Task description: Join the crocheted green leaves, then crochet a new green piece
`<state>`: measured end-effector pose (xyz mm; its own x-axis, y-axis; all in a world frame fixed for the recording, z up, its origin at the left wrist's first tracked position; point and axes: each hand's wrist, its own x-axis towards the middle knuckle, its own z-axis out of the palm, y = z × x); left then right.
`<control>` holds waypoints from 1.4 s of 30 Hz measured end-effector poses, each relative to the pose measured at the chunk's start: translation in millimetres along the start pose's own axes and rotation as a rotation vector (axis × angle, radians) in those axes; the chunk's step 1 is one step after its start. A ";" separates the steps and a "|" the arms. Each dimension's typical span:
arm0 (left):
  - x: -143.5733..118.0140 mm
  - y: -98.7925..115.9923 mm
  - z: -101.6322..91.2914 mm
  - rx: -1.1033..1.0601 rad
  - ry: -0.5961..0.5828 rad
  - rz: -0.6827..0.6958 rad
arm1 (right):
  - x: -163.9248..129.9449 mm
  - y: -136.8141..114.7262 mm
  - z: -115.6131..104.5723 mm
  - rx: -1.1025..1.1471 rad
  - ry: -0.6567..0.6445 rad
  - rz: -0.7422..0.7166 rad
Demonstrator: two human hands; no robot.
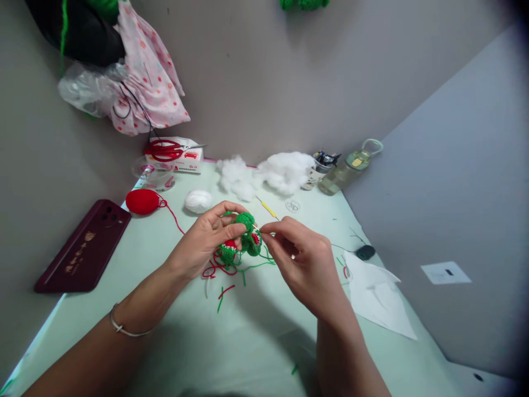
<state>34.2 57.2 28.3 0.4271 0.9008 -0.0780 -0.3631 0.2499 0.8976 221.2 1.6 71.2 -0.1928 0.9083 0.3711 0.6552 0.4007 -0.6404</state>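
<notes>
At the centre of the frame I see my left hand [206, 240] curled around a small green crocheted piece [243, 240] with red patches, thumb and fingers closed on it above the pale green table [256, 336]. My right hand [303, 259] meets it from the right, fingertips pinched together on a thin needle [257, 227] at the piece's edge (too fine for me to tell which way it points). The piece is knobbly and roughly round, with no clear long axis; red and green yarn tails [225, 273] trail from it onto the table below.

Nothing blocks either hand. Behind them, toward upper centre, lie fluffy white stuffing [285, 171], a white yarn ball [198, 200] and a yellow-handled crochet hook [268, 209] slanting from upper left to lower right. A smooth red yarn ball [142, 201] sits at centre left beside a dark red phone [85, 245]. Red-handled scissors [167, 150] rest on a small box [185, 160] at upper left. A clear bottle [347, 170] stands at upper right; white paper [378, 295] lies at right.
</notes>
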 end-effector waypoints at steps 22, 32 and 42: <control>-6.2 0.2 7.2 -0.023 -0.035 0.083 | 19.1 29.7 5.4 0.724 -0.149 0.248; -9.9 0.1 10.4 0.142 0.078 0.135 | 20.5 25.5 16.4 0.668 -0.074 0.247; -7.5 -2.0 5.5 0.332 0.056 0.129 | 5.7 8.2 9.9 0.358 -0.141 0.214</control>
<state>36.3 48.0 29.5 0.3460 0.9378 0.0298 -0.1188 0.0123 0.9928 218.2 11.3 61.4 -0.1940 0.9730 0.1252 0.4012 0.1952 -0.8949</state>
